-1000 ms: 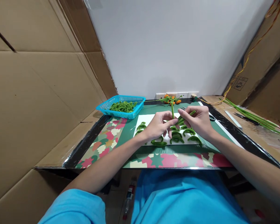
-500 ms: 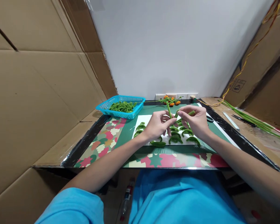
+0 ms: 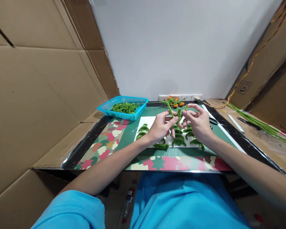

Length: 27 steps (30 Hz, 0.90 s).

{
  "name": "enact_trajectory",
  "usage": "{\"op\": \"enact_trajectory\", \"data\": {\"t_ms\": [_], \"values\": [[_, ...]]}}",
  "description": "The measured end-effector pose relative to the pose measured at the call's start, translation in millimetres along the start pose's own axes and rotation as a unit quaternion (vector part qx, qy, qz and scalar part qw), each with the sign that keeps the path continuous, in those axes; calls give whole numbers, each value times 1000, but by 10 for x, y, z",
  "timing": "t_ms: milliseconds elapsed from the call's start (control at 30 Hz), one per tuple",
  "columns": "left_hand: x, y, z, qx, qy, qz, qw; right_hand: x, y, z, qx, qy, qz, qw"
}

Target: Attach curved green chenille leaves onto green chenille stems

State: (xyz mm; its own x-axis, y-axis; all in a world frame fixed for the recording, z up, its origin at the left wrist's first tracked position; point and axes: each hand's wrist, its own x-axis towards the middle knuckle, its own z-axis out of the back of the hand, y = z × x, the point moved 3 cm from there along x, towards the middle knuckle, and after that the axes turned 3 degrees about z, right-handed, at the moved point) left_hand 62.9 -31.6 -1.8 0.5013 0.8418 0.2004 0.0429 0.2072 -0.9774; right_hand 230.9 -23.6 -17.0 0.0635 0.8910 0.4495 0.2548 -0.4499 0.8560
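Over a white sheet of paper (image 3: 146, 120), my left hand (image 3: 160, 128) pinches a fuzzy green pipe cleaner (image 3: 169, 109) between thumb and fingers. It is bent, with straight legs sticking up and a loop in the middle. My right hand (image 3: 198, 123) has thumb and forefinger closed on its right-hand end, which points up and to the right. Whether this is one piece or several cannot be told. Curved green pipe cleaner pieces (image 3: 178, 141) lie in rows on the paper beneath my hands, partly hidden by them.
A blue basket (image 3: 140, 112) of green pipe cleaner pieces (image 3: 125, 107) stands at the back left. Orange flowers on green stems (image 3: 175, 102) lie by the wall sockets. Dark-handled scissors (image 3: 213, 121) are right of my hand. Long green stems (image 3: 257, 121) lie at far right.
My right hand has tilted, and the right end of the pipe cleaner now points up rather than across. The loop between the hands shows more openly. My left hand keeps its pinch.
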Motion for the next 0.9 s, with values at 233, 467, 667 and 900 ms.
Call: {"op": "enact_trajectory", "data": {"t_ms": [233, 467, 667, 900], "values": [[-15, 5, -24, 11, -20, -19, 1000, -62, 100, -36, -132, 61, 80, 986], [20, -19, 56, -43, -43, 9, 998, -60, 93, -33, -138, 98, 92, 981], [12, -37, 53, -58, -49, 13, 997, -36, 89, -38, -113, 92, 60, 988], [12, -38, 59, -66, -50, 39, 996, -26, 98, -56, -103, 85, 44, 990]]}}
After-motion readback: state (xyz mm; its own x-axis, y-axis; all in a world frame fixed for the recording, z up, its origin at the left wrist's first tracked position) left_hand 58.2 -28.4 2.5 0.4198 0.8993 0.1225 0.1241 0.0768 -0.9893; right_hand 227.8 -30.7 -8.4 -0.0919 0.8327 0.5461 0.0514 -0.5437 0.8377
